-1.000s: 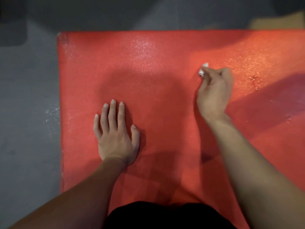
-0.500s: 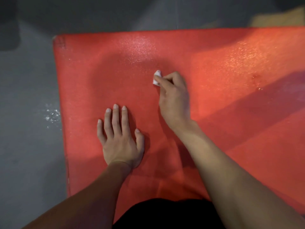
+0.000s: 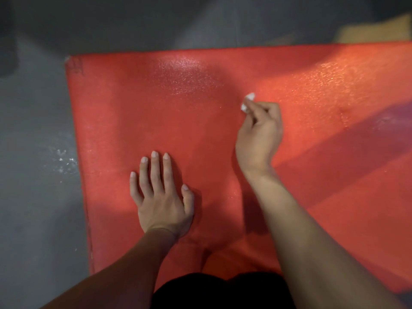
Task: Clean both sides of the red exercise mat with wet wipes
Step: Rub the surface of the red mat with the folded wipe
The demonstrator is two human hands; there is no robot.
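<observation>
The mat point(image 3: 223, 134) lay flat on the grey floor point(image 3: 38, 197), its near-left corner area and left edge fully in sight, its right side running out of view. The left hand point(image 3: 161, 197) was down on the mat, palm flat, fingers straight and close together with the thumb set a little apart, sitting toward the mat's left half and nearer its close edge. And there was the right hand point(image 3: 259, 134), further up the mat and right of the left one, fingers curled in, pinching a small crumpled white wipe point(image 3: 247, 102) at the fingertips. The wipe poked out past the knuckles, toward the mat's far edge; whether it actually touched the surface could not be told. A wet sheen glistened on the mat beyond the wipe, one patch toward the far-left corner, another broad one to the right of the hand. White specks point(image 3: 63, 158) dotted the floor just off the mat's left edge. A tan shape point(image 3: 376, 32) sat beyond the mat's far-right edge, too blurred to identify. Dark clothing point(image 3: 223, 291) showed at the mat's near edge, between the two forearms
</observation>
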